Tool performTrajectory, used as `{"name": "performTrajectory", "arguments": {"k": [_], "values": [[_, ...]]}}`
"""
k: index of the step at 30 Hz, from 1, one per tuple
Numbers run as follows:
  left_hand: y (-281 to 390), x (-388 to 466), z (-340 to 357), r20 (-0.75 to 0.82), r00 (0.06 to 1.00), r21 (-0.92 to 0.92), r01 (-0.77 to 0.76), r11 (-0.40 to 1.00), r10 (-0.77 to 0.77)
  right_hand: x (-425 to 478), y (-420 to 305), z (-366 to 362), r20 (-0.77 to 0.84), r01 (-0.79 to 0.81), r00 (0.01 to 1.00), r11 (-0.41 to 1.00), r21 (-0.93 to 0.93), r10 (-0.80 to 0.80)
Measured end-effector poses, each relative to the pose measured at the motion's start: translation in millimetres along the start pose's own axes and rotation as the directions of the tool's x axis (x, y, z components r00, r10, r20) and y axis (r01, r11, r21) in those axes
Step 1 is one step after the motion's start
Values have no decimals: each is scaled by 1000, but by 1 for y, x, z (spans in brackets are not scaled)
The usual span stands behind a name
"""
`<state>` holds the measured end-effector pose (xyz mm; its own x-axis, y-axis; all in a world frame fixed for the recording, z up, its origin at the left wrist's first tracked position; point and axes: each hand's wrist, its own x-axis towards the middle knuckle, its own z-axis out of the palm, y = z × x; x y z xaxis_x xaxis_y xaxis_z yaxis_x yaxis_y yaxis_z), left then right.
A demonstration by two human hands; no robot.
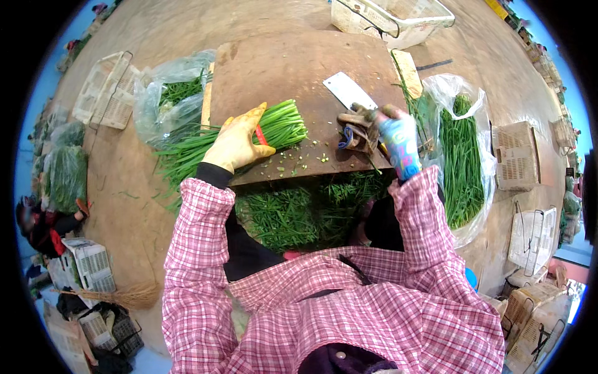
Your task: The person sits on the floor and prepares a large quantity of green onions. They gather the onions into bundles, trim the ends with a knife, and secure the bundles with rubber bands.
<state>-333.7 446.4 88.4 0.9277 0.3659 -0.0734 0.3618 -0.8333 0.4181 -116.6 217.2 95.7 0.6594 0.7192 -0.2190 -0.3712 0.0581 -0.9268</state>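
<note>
My left hand (240,140), in a pale glove with yellow stains, is closed around a bunch of green garlic chives (282,124). A red band (260,135) circles the bunch near its cut ends, which point right; the leaves trail over the board's left edge. My right hand (392,117), blurred, has a colourful patterned wrap at the wrist. It is at the handle end of a cleaver (348,89) whose wide blade lies on the wooden board (299,70). The handle is hidden, so its grip is unclear. A crumpled brown work glove (357,131) lies beside that hand.
Cut bits are strewn along the board's front edge. Plastic bags of greens stand left (175,98) and right (462,159). Loose leaves (280,215) lie below the board. White plastic crates (105,89) and a straw broom (135,294) surround the spot. A person (51,224) sits far left.
</note>
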Motion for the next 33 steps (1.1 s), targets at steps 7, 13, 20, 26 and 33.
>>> {"name": "performTrajectory", "arguments": {"k": [7,13,20,26,33], "values": [[13,1,11,-113,990,75,91,993,-83,10,71,53,143,251,957,477,-842,-251],[3,-1,16,-139,990,40,30,999,-24,14,63,66,287,339,931,245,-908,-225],[-3,0,20,-133,991,9,24,1000,-22,7,58,79,319,377,867,86,-922,-384],[-1,-1,17,-132,991,23,14,1000,-10,11,61,89,541,510,762,-185,-840,-355],[-3,1,16,-89,995,-3,40,999,-41,22,60,89,460,516,838,154,-843,-293]]}}
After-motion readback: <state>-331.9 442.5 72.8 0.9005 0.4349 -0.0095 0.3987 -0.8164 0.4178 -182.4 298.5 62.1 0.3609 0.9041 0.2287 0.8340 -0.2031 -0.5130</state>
